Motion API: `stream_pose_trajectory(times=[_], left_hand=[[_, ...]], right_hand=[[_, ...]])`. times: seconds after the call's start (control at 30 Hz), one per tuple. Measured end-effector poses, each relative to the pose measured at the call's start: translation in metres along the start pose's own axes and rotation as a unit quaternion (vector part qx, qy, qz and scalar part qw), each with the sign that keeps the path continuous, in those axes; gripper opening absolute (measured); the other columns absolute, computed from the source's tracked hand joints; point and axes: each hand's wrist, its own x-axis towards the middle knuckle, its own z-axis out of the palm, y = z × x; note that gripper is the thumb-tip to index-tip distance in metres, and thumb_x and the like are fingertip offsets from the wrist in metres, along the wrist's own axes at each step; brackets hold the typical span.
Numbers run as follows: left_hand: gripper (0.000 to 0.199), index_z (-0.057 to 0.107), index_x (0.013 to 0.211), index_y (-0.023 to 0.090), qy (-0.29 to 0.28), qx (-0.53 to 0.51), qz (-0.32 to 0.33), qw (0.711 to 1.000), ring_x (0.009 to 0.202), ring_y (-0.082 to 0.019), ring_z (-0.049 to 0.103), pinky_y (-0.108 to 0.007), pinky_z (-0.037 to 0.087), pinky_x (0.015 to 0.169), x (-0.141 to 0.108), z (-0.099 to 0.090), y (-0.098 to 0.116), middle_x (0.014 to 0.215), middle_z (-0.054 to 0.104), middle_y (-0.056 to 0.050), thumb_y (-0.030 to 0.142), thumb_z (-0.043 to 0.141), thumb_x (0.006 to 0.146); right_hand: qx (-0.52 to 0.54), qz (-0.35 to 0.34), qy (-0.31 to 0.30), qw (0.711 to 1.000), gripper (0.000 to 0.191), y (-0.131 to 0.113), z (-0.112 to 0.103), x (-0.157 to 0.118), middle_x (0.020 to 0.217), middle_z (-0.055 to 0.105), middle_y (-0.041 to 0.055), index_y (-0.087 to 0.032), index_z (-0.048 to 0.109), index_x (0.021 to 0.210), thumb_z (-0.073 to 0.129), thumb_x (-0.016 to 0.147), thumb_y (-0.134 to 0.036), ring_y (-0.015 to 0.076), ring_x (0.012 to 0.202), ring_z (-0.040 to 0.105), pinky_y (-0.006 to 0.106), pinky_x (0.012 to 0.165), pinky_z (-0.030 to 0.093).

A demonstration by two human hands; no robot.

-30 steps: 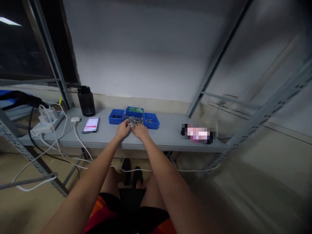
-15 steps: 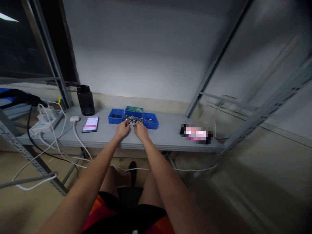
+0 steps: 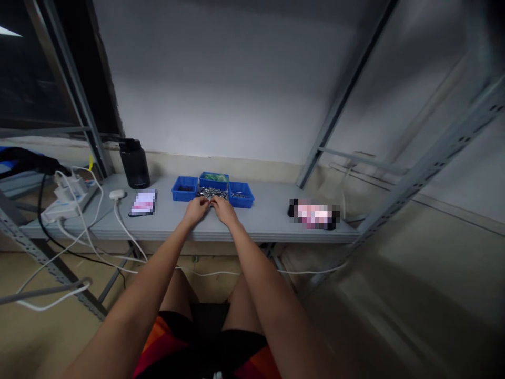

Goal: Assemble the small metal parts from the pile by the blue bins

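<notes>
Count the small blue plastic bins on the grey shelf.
3: the left blue plastic bin, the middle one set further back, the right one, all around the metal parts pile. None seem hidden.

Bare forearms, no sleeves; black shorts (image 3: 209, 342) with orange-red side panels

Grey metal shelf (image 3: 252, 223) against a pale wall (image 3: 236, 95), beige floor (image 3: 35, 337).
</notes>
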Motion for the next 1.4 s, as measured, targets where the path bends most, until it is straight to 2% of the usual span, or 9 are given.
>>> stream_pose_trajectory(times=[0.3, 0.43, 0.67, 0.87, 0.93, 1.1, 1.2, 1.4], left_hand=[[0.023, 0.073, 0.091, 0.012, 0.028, -0.046, 0.004, 0.999, 0.082, -0.022, 0.066, -0.031, 0.049, 0.079, -0.0016, -0.0013, 0.0000, 0.090, 0.074, -0.011, 0.023, 0.055, 0.084], [0.023, 0.072, 0.092, 0.012, 0.042, -0.057, -0.004, 0.998, 0.081, -0.022, 0.066, -0.031, 0.049, 0.079, -0.0015, -0.0006, -0.0018, 0.090, 0.074, -0.011, 0.021, 0.053, 0.082], [0.021, 0.070, 0.087, 0.013, 0.056, -0.086, 0.000, 0.995, 0.081, -0.021, 0.065, -0.030, 0.048, 0.080, -0.0008, 0.0016, -0.0034, 0.087, 0.074, -0.009, 0.024, 0.054, 0.080], [0.012, 0.064, 0.080, 0.014, 0.114, -0.081, -0.048, 0.989, 0.070, -0.018, 0.059, -0.027, 0.044, 0.070, -0.0026, -0.0021, 0.0026, 0.074, 0.067, -0.004, 0.023, 0.056, 0.077], [0.011, 0.063, 0.078, 0.014, 0.121, -0.082, -0.051, 0.988, 0.068, -0.017, 0.057, -0.027, 0.043, 0.067, -0.0037, -0.0033, 0.0041, 0.071, 0.065, -0.003, 0.023, 0.056, 0.077], [0.015, 0.065, 0.082, 0.014, 0.094, -0.092, -0.020, 0.991, 0.066, -0.016, 0.055, -0.026, 0.041, 0.066, -0.0039, -0.0031, 0.0028, 0.068, 0.063, -0.002, 0.024, 0.054, 0.077], [0.018, 0.068, 0.084, 0.014, 0.079, -0.080, -0.012, 0.994, 0.064, -0.015, 0.054, -0.026, 0.041, 0.065, -0.0029, -0.0009, 0.0001, 0.067, 0.063, -0.002, 0.025, 0.056, 0.076], [0.019, 0.072, 0.083, 0.012, 0.034, -0.076, 0.014, 0.996, 0.067, -0.016, 0.057, -0.026, 0.045, 0.068, -0.0018, 0.0032, -0.0037, 0.073, 0.069, -0.004, 0.024, 0.061, 0.073]], right_hand=[[0.023, 0.012, 0.053, 0.998, 0.015, 0.0080, 0.0049, 0.0026, 0.105, 0.070, 0.0075, -0.019, 0.065, 0.103, 0.054, 0.094, -0.024, 0.0180, 0.098, 0.063, 0.028, 0.087, 0.046], [0.030, 0.004, 0.034, 0.999, 0.015, 0.0097, 0.0061, 0.0024, 0.099, 0.072, 0.0071, -0.018, 0.067, 0.100, 0.055, 0.092, -0.021, 0.0184, 0.092, 0.064, 0.029, 0.084, 0.047], [0.029, -0.008, 0.013, 0.999, 0.016, 0.0082, 0.0063, 0.0028, 0.104, 0.072, 0.0061, -0.021, 0.069, 0.100, 0.056, 0.091, -0.019, 0.0189, 0.094, 0.065, 0.030, 0.087, 0.048], [0.024, 0.011, -0.002, 1.000, 0.016, 0.0055, 0.0055, 0.0007, 0.091, 0.073, 0.0060, -0.019, 0.069, 0.101, 0.060, 0.087, -0.021, 0.0199, 0.086, 0.066, 0.030, 0.081, 0.049], [0.017, 0.002, -0.009, 1.000, 0.017, 0.0053, 0.0063, 0.0000, 0.096, 0.073, 0.0082, -0.019, 0.070, 0.099, 0.057, 0.089, -0.021, 0.0214, 0.091, 0.066, 0.032, 0.085, 0.049], [0.007, -0.005, 0.020, 1.000, 0.027, 0.0076, 0.0089, 0.0011, 0.115, 0.070, 0.0126, -0.018, 0.069, 0.111, 0.054, 0.089, -0.015, 0.0238, 0.107, 0.063, 0.035, 0.098, 0.044], [0.035, -0.007, 0.049, 0.998, 0.024, 0.0081, 0.0079, 0.0016, 0.107, 0.073, 0.0099, -0.019, 0.071, 0.104, 0.051, 0.091, -0.017, 0.0215, 0.098, 0.065, 0.032, 0.091, 0.046], [0.127, 0.008, 0.072, 0.989, 0.026, 0.0077, 0.0050, 0.0006, 0.081, 0.073, 0.0042, -0.020, 0.072, 0.081, 0.054, 0.092, -0.035, 0.0173, 0.075, 0.063, 0.026, 0.074, 0.046]])
